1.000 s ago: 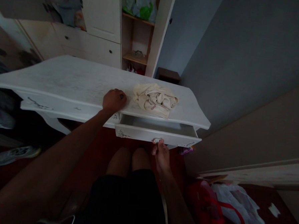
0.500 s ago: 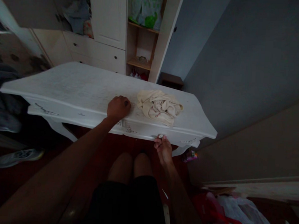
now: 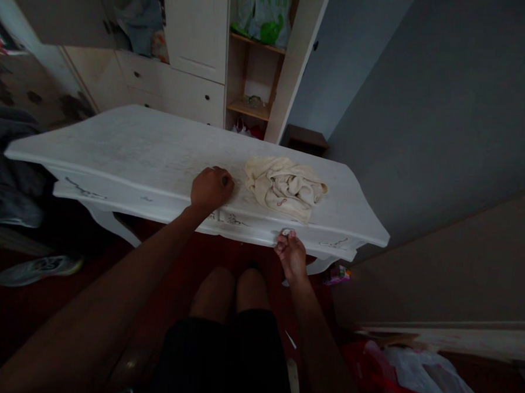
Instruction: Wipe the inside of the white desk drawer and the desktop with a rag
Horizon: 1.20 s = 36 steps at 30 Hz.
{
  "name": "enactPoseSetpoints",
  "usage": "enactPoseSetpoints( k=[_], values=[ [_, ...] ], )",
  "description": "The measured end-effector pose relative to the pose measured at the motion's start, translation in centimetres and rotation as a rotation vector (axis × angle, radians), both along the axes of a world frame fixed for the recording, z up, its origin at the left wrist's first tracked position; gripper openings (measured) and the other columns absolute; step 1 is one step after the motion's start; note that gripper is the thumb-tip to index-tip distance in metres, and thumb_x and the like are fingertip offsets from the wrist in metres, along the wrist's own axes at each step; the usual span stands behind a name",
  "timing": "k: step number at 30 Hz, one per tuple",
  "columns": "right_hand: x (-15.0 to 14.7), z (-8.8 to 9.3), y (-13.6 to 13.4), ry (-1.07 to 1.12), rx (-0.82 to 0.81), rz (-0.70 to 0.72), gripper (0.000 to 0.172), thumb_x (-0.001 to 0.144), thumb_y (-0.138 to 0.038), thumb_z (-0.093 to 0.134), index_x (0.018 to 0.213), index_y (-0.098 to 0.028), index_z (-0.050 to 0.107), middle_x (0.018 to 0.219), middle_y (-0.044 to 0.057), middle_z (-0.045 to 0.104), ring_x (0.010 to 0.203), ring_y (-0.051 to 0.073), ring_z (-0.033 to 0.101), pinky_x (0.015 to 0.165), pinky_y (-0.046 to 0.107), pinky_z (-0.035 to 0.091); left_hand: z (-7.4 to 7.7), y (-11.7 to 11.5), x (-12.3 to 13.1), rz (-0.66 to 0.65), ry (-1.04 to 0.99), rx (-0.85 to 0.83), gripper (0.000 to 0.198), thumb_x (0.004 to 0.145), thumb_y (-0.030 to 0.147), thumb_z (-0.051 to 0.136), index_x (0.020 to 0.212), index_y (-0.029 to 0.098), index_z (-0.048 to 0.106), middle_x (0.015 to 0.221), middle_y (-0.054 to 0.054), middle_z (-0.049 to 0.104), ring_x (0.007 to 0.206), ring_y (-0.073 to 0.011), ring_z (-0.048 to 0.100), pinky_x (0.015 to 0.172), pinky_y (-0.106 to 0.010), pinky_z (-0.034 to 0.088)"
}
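Observation:
My left hand point(image 3: 212, 189) rests as a fist on the white table point(image 3: 151, 138), close to its front edge. A dark spot shows at the curled fingers; what they hold, if anything, I cannot make out. To the right of that fist lies a crumpled cream cloth point(image 3: 284, 189) with a small red mark. Below the cloth, my right hand point(image 3: 292, 254) pinches a pale drawer knob point(image 3: 287, 232) on the table's front. The drawer front point(image 3: 261, 228) bears carved, dark-tinted ornaments and looks nearly flush with the table.
Behind the table stands a white wardrobe point(image 3: 196, 34) with open shelves holding plastic bags point(image 3: 267, 18). A grey wall point(image 3: 452, 101) bounds the right. A shoe point(image 3: 38, 270) lies on the dark red floor at left; bags point(image 3: 429, 378) lie at lower right.
The whole view has shifted slightly. My right hand is a little higher against the drawer front, still on the knob. My left fist stays on the tabletop and the cloth lies unchanged.

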State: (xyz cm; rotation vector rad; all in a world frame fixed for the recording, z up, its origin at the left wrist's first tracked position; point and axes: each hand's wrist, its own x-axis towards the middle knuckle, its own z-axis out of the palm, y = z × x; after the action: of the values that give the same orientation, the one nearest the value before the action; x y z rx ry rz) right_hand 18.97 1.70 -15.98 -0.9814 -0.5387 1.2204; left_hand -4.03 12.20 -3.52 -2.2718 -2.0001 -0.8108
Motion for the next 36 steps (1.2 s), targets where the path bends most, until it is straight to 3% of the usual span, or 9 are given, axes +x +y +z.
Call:
enactPoseSetpoints(
  k=[11,21,25,29,31,33,36],
  values=[
    [0.3,0.6,0.1,-0.047,-0.168,-0.013,0.042,0.072,-0.060,0.077,0.076,-0.020,0.064,0.057,-0.001,0.066,0.044,0.009,0.048,0.043,0.023,0.038,0.3,-0.2,0.2,0.016,-0.007,-0.021,0.037,0.089,0.031,0.043,0.101,0.017,0.075,0.109,-0.014,0.073,0.100,-0.0281,0.066,0.082,-0.037,0.050],
    [2.8,2.4,-2.0,-0.206,-0.353,0.188,0.049,0.079,-0.066,0.068,0.083,-0.018,0.070,0.066,0.006,0.075,0.047,0.012,0.057,0.045,0.023,0.041,0.2,-0.1,0.1,0.013,-0.012,-0.025,0.034,0.088,0.031,0.045,0.099,0.019,0.075,0.108,-0.013,0.072,0.100,-0.0281,0.065,0.084,-0.039,0.051],
    [5.0,5.7,-4.1,-0.435,-0.202,0.288,0.049,0.075,-0.065,0.072,0.075,-0.017,0.071,0.058,0.005,0.071,0.045,0.012,0.053,0.043,0.022,0.035,0.4,-0.3,0.2,0.011,0.005,-0.027,0.034,0.088,0.031,0.043,0.099,0.020,0.074,0.107,-0.012,0.073,0.100,-0.0274,0.065,0.084,-0.038,0.051],
    [7.9,11.5,-3.9,-0.576,0.051,0.229,0.040,0.074,-0.056,0.075,0.063,-0.019,0.065,0.046,0.001,0.061,0.043,0.013,0.049,0.044,0.025,0.033,0.2,-0.2,0.0,0.015,0.010,-0.016,0.033,0.088,0.032,0.044,0.098,0.021,0.074,0.108,-0.012,0.073,0.101,-0.0276,0.065,0.083,-0.038,0.051],
    [9.5,14.0,-2.1,-0.659,0.140,0.148,0.036,0.077,-0.052,0.072,0.061,-0.020,0.063,0.049,0.002,0.061,0.045,0.013,0.049,0.046,0.027,0.034,0.1,-0.1,0.0,0.019,0.012,-0.014,0.033,0.088,0.032,0.044,0.099,0.021,0.074,0.108,-0.013,0.072,0.102,-0.0286,0.065,0.083,-0.039,0.051],
    [11.2,15.3,0.7,-0.757,0.197,0.091,0.035,0.081,-0.049,0.068,0.062,-0.021,0.062,0.051,0.002,0.062,0.046,0.013,0.048,0.047,0.027,0.034,0.1,-0.1,0.0,0.021,0.018,-0.012,0.034,0.088,0.033,0.043,0.099,0.021,0.073,0.108,-0.013,0.072,0.101,-0.0292,0.065,0.083,-0.040,0.051],
    [13.8,14.8,5.6,-0.921,0.205,-0.021,0.038,0.085,-0.049,0.061,0.060,-0.020,0.059,0.054,0.003,0.063,0.045,0.011,0.046,0.048,0.028,0.034,0.3,-0.1,0.0,0.025,0.028,-0.013,0.035,0.089,0.032,0.042,0.099,0.021,0.073,0.107,-0.013,0.073,0.100,-0.0282,0.066,0.082,-0.039,0.051]
  ],
)
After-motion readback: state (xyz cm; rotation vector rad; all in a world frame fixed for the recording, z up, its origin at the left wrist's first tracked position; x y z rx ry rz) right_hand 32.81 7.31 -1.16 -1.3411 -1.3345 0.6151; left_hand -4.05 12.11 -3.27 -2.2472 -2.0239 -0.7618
